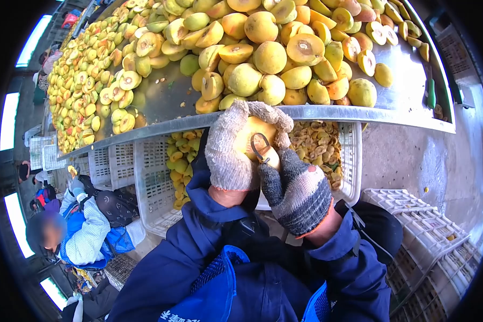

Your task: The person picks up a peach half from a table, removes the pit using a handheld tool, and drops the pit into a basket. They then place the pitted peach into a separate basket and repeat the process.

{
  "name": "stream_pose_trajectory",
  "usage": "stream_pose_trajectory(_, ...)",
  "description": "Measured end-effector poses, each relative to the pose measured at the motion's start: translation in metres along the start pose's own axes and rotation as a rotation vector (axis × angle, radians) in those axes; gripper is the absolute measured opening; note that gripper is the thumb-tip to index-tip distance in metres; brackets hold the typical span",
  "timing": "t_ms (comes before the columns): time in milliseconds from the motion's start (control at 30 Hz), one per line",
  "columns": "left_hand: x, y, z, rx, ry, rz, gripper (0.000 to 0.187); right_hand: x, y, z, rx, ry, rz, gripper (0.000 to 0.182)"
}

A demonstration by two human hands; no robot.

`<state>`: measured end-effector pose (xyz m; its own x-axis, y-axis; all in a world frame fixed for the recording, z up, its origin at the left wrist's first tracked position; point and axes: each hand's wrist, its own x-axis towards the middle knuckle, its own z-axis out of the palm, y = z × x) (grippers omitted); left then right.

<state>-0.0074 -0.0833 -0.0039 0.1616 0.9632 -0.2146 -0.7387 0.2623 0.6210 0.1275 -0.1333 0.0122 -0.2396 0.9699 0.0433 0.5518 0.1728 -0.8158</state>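
Wrapped in a worn off-white glove, my left hand (228, 147) holds a yellow fruit half (247, 137) just below the table's metal edge. My right hand (299, 193), in a grey, black and white glove, grips a small tool with a curved metal loop (260, 147). The loop lies against the cut face of the fruit; the tool's handle is mostly hidden by the fingers. Beyond my hands, whole and halved yellow fruits (269, 57) are heaped on the metal table (327, 112).
Under the table edge, a white crate (153, 182) holds fruit pieces. More white crates (408, 220) stand at the lower right. A green-handled tool (431, 93) lies on the table's right side. A person in a light patterned sleeve (88, 236) sits at the left.
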Motion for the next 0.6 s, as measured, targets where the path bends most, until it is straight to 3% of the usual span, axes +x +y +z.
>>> stream_pose_trajectory(33,-0.001,0.000,0.000,-0.002,0.003,-0.002,0.048,0.000,-0.001,0.000,0.000,-0.003,0.002,0.018)
stream_pose_trajectory(100,-0.002,-0.001,0.003,0.303,-0.006,0.115,0.048,0.002,-0.005,-0.001,0.002,-0.006,0.065,0.020)
stream_pose_trajectory(200,-0.001,-0.001,0.010,0.141,0.045,0.089,0.047,-0.004,-0.008,0.012,0.033,0.124,0.047,0.020)
stream_pose_trajectory(333,-0.005,-0.001,0.015,0.246,0.047,0.141,0.048,-0.004,-0.009,0.019,0.066,0.179,0.080,0.023)
stream_pose_trajectory(467,-0.004,-0.006,0.009,0.235,0.066,0.169,0.047,-0.003,-0.004,0.019,0.105,0.138,0.093,0.025)
stream_pose_trajectory(600,0.002,0.000,0.003,0.225,0.004,0.101,0.045,0.003,0.003,0.005,-0.128,0.003,-0.105,0.025)
